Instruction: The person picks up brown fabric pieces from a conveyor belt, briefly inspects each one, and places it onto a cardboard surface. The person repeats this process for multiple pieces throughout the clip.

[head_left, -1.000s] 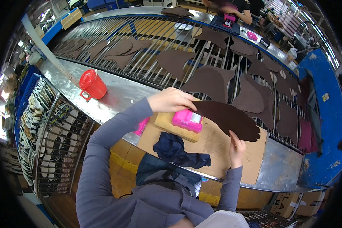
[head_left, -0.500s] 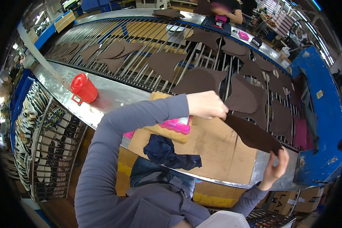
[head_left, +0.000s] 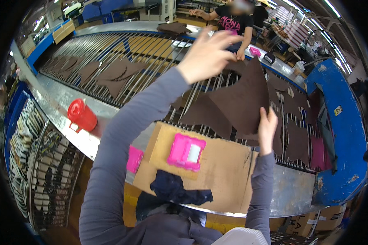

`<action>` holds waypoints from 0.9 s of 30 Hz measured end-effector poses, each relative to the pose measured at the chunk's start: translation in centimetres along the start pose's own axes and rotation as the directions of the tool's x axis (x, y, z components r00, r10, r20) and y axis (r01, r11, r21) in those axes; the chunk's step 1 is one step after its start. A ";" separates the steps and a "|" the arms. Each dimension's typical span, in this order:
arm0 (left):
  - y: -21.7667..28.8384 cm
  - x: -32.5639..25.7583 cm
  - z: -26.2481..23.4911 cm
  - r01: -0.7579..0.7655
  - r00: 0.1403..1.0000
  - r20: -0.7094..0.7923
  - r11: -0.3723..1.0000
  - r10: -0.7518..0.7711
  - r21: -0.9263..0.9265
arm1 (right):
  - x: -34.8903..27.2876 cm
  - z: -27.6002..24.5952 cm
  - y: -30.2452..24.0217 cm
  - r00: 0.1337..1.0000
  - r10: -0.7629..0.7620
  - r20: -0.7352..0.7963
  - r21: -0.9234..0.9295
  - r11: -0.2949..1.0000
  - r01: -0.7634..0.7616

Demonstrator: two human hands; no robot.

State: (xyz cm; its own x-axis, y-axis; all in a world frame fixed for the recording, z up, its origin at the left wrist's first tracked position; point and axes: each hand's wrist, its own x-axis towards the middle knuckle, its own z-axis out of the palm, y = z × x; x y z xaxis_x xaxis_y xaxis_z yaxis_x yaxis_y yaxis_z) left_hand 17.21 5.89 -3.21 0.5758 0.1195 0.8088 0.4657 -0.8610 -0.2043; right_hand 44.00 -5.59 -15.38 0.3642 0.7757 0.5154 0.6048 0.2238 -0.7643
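My right hand (head_left: 268,126) grips the right edge of a large brown leather-like cut piece (head_left: 245,98), which stands raised and tilted over the roller conveyor. My left hand (head_left: 208,53) is lifted above the conveyor with its fingers apart, holding nothing and slightly blurred. It is up and to the left of the raised piece. Another brown piece (head_left: 206,116) lies on the rods just left of it. Closer to me, a pink block with a pale panel (head_left: 187,152) rests on a wooden board (head_left: 157,151), with a crumpled dark blue cloth (head_left: 178,188) below it.
A red lidded canister (head_left: 81,115) stands on the metal ledge at left. Brown pieces (head_left: 120,73) lie along the conveyor, which meets a blue machine housing (head_left: 343,134) at right. Across it a person (head_left: 233,24) faces this way. A wire rack (head_left: 53,175) stands lower left.
My left hand has let go of the brown piece in its grasp and risen away. My right hand has moved forward and left over the conveyor, now with a larger brown piece upright.
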 end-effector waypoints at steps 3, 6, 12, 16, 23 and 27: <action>-7.5 -7.9 2.8 0.458 0.859 -0.105 0.844 -0.501 -0.278 | 1.8 8.7 4.8 0.942 0.307 0.138 0.577 0.748 -0.329; -12.1 -21.1 6.2 0.872 0.161 0.398 -0.059 -0.903 -0.486 | 1.7 16.3 6.0 0.803 0.484 0.348 0.752 0.367 -0.547; -10.9 -30.5 10.0 0.497 -0.473 0.714 -0.826 -0.516 -0.267 | 1.4 23.4 12.5 0.684 0.637 0.356 0.869 0.045 -0.493; -11.1 -31.5 10.9 0.465 -0.347 0.755 -0.801 -0.556 -0.376 | 0.6 24.7 13.1 0.655 0.681 0.328 0.875 0.042 -0.483; -11.0 -31.7 10.8 0.465 -0.254 0.656 -0.684 -0.711 -0.561 | -0.2 24.6 13.8 0.616 0.686 0.388 0.838 0.015 -0.545; -10.2 -27.7 7.4 0.651 0.042 0.388 -0.269 -0.921 -0.710 | 0.3 23.4 14.8 0.581 0.607 0.542 0.750 -0.037 -0.661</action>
State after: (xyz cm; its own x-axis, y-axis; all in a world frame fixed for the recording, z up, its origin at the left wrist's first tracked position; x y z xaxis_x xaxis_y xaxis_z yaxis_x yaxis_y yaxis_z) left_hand 1.46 14.96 -27.63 -0.1437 0.9896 0.0081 -0.2279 -0.0411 0.9728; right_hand 36.48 11.78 -35.67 0.1949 0.9066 -0.3743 -0.7938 -0.0784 -0.6032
